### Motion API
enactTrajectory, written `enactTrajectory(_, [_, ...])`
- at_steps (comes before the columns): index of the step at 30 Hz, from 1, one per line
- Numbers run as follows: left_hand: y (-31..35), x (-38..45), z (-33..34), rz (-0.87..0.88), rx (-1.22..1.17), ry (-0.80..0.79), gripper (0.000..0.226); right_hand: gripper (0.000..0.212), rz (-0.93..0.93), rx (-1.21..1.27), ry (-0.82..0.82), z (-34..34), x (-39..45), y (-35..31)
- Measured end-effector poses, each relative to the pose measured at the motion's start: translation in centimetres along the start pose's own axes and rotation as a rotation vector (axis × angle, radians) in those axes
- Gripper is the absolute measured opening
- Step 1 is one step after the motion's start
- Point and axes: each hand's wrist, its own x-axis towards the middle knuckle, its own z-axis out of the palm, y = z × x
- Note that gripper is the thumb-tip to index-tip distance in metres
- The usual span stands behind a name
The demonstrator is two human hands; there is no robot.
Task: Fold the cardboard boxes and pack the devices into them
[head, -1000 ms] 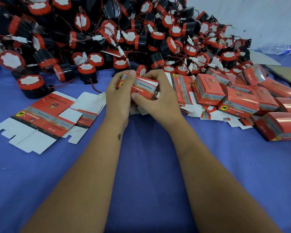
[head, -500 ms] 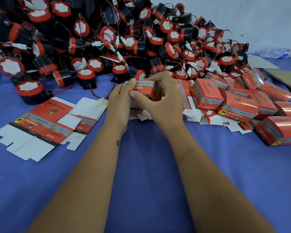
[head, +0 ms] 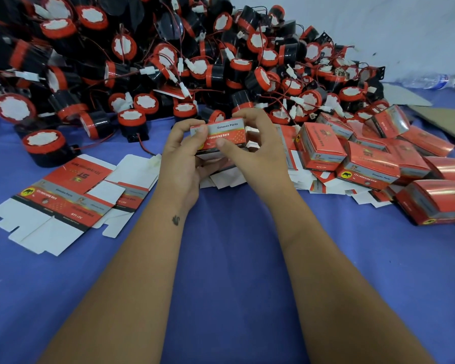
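Hands: left hand (head: 180, 164) and right hand (head: 258, 151) both gripping small red printed cardboard box (head: 218, 136), folding it.
Done: folded boxes (head: 365, 164) piling toward surface's right edge.
Left: flat blanks (head: 61, 198), heap of black-and-red devices (head: 168, 61) waiting.

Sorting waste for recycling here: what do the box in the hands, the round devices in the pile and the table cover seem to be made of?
Box in the hands: thin printed card, glossy red outside; the flat blanks show plain white inner faces.
Devices: black bodies and red rims look like moulded plastic, each with a white face, thin wires and white connectors.
Table cover: matte blue, probably cloth.
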Motion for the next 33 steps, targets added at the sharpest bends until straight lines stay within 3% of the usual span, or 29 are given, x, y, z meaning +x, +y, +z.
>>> enactTrajectory(6, [-0.4, 0.0, 0.9, -0.04, 0.064, 0.027, 0.016, 0.016, 0.15, 0.108, 0.319, -3.3, 1.1, 0.5])
enactTrajectory(9, [-0.4, 0.1, 1.0, -0.014, 0.149, 0.071, 0.019, 0.019, 0.176, 0.005, 0.531, -5.0, 1.5, 1.3])
enactTrajectory(15, [-1.6, -0.3, 0.8, 0.127, 0.572, 0.03, 0.019, 0.028, -0.128, -0.501, 0.659, -4.6, 1.1, 1.9])
enactTrajectory(18, [-1.6, -0.6, 1.1, 0.18, 0.692, -0.108, 0.024, 0.024, -0.183, -0.908, 0.624, -4.8, 1.0, 2.3])
enactTrajectory(20, [-1.6, -0.8, 1.3, 0.23, 0.781, -0.289, 0.035, 0.021, -0.104, -1.112, 0.561, -4.7, 0.8, 2.6])
enactTrajectory(24, [-2.3, -1.0, 1.5, 0.248, 1.187, -0.531, 0.058, 0.018, -0.023, -1.237, 0.486, -4.3, 0.7, 2.8])
enactTrajectory(29, [-2.5, -0.4, 1.4, 0.276, 1.302, -0.386, 0.046, 0.023, -0.37, -1.225, 0.362, -2.7, 0.4, 2.0])
enactTrajectory(33, [-1.7, -0.4, 0.8, 0.336, 1.351, -0.016, 0.03, 0.032, -0.497, -0.898, 0.095, -0.2, 0.1, 0.6])
